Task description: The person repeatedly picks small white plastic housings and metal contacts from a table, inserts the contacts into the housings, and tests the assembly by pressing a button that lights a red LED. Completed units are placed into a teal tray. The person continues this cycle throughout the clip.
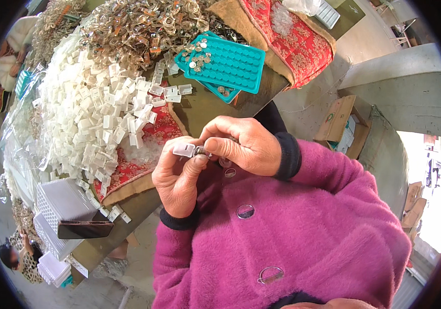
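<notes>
and here it is, a small white plastic piece (183, 149), held up in front of the chest, just off the edge of the table (195, 110). we see a little metallic part (200, 151) right at its inner end, touching it as far as we can tell. the left grip (175, 181) has the white piece pinched between thumb and forefinger; the right grip (249, 148) comes in opposite, thumb and forefinger closed on the metallic part. something dark sits under those curled right fingers, and we cannot tell what.

out we go: fuzzy magenta sleeves (328, 165) with dark cuffs, then, on the table, a red patterned cloth (128, 172) and, what a pile, a big heap of white plastic pieces (84, 103)! beyond it we spot a tangle of clear and amber bits (133, 28), and beside that a turquoise tray (236, 64) scattered with small round clear pieces (198, 59). over to the left, we have stacked white trays (61, 201) and a dark phone-like slab (85, 229). far right, an open cardboard box (336, 116); lower left, another person (25, 252), well apart.
</notes>
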### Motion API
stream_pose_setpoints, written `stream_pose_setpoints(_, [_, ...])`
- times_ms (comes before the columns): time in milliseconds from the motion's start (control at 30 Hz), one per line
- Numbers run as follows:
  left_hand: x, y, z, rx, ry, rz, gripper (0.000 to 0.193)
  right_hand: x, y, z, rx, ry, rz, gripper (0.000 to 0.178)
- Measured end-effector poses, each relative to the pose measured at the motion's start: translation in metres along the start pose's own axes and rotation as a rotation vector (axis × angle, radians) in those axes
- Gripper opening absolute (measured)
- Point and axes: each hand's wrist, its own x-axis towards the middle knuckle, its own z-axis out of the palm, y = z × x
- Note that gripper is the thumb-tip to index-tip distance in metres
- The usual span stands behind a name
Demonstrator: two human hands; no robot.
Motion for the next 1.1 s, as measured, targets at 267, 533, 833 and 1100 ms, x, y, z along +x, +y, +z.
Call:
stream_pose_setpoints(267, [-0.002,-0.011,-0.005,-0.326,0.031,-0.127,0.036,0.002,0.011,-0.001,0.482,-0.057,0.261,0.025])
stream_pose_setpoints(533, [0.001,-0.019,-0.006,-0.458,0.040,-0.068,0.037,0.005,0.010,0.002,0.281,-0.013,0.158,0.023])
stream_pose_setpoints(833, [0.012,0.016,-0.016,0.602,-0.088,0.338,0.033,0.019,0.013,-0.012,0.469,-0.184,0.296,0.030])
stream_pose_setpoints(1100, [0.009,0.016,-0.006,0.676,-0.080,0.317,0.033,0.014,0.013,-0.015,0.283,-0.170,0.131,0.017])
